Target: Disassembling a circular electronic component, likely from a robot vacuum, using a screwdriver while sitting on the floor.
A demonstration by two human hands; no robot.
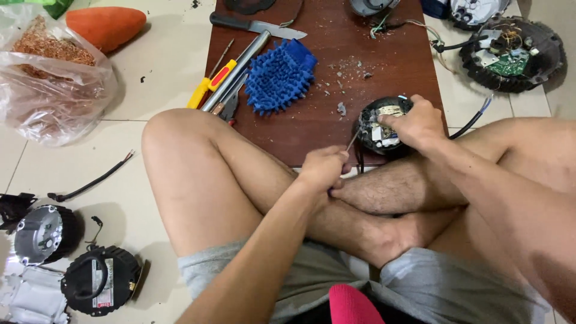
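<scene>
A thin screwdriver [353, 141] is gripped in the closed left hand [323, 170]; the round black unit [381, 125] is clamped under right fingers [393, 120]. A slipping tip could gouge them.

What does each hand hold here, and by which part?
The left hand holds a thin metal tool by its handle end. The right hand grips the round black device at its upper right rim.

You have two hands [324, 170] [417, 123], one knife [258, 25], one blue mitt [279, 77], one plastic bag [51, 90], two round black housings [101, 280] [45, 233] at lower left.
</scene>
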